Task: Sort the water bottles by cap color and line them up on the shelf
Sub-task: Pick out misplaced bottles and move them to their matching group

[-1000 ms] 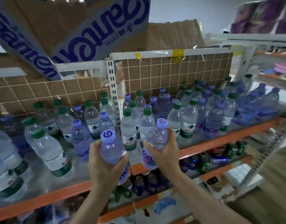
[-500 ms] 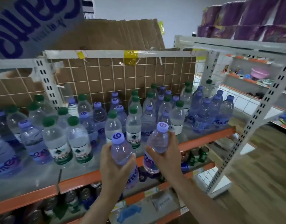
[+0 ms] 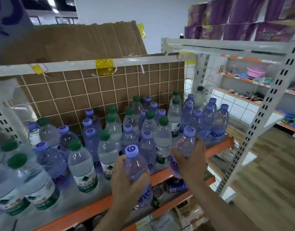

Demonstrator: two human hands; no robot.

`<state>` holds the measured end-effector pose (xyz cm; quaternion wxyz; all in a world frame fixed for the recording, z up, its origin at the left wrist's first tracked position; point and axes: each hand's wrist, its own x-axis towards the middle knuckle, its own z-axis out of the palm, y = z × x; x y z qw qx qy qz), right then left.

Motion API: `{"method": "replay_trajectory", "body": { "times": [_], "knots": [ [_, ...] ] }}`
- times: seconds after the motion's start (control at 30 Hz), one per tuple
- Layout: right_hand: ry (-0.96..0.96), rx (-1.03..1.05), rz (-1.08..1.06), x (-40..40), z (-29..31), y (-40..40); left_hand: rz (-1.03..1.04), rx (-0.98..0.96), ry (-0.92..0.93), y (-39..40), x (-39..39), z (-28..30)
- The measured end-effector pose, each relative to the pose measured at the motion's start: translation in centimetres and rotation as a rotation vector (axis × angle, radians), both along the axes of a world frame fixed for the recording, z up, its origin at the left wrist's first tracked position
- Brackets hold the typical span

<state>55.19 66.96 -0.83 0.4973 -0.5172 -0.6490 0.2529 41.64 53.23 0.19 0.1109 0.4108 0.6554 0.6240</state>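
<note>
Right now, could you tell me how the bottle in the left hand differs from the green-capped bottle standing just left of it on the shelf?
The held bottle has a purple cap and purple-tinted plastic; the green-capped bottle is clear with a green and white label. The left hand grips the first in front of the shelf edge; the second stands untouched on the shelf. Both are upright and capped.

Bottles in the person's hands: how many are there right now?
2. One purple-capped bottle is in the left hand; another purple-capped bottle is in the right hand, both before the shelf edge.
</note>
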Motion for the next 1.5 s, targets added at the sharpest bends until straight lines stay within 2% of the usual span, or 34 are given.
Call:
{"method": "replay_trajectory", "body": {
  "times": [0.2, 0.47, 0.6, 0.9, 0.97, 1.03, 1.1, 1.17, 1.23, 1.37, 1.5],
  "knots": [
    [-0.007, -0.024, -0.022, -1.1, 0.5, 6.1, -0.027, -0.010, -0.090, 2.1, -1.5, 0.6],
    [0.046, -0.107, 0.132, -3.0, -1.2, 12.1, 0.159, -0.064, -0.082, 3.6, -2.0, -0.3],
    [0.068, -0.172, 0.221, -3.1, -2.7, 13.3, 0.226, -0.074, -0.092, 4.2, -1.2, -0.4],
    [-0.019, -0.099, 0.302, -2.4, -2.9, 14.0, 0.421, -0.153, -0.039, 5.3, 0.0, -1.7],
    [-0.008, 0.022, 0.269, -1.9, -2.1, 13.0, 0.445, -0.158, -0.029, 5.5, 0.3, -1.9],
    [0.028, 0.239, 0.245, -1.6, -0.7, 11.9, 0.468, -0.158, -0.031, 5.8, 0.3, -2.1],
    [0.060, 0.340, 0.380, -1.6, 0.0, 11.3, 0.481, -0.156, -0.039, 6.0, 0.4, -2.3],
    [0.026, 0.278, 0.635, -1.9, -0.2, 10.7, 0.491, -0.158, -0.032, 6.1, 0.3, -2.6],
    [-0.053, 0.153, 0.788, -2.2, -1.1, 10.2, 0.506, -0.167, -0.016, 6.2, 0.4, -2.8],
    [-0.149, -0.187, 0.817, -2.5, -2.0, 10.2, 0.531, -0.180, -0.008, 6.5, 0.2, -2.9],
    [-0.146, -0.208, 0.799, -2.6, -2.4, 10.4, 0.524, -0.163, -0.009, 6.6, 0.3, -3.0]
  ]
}}
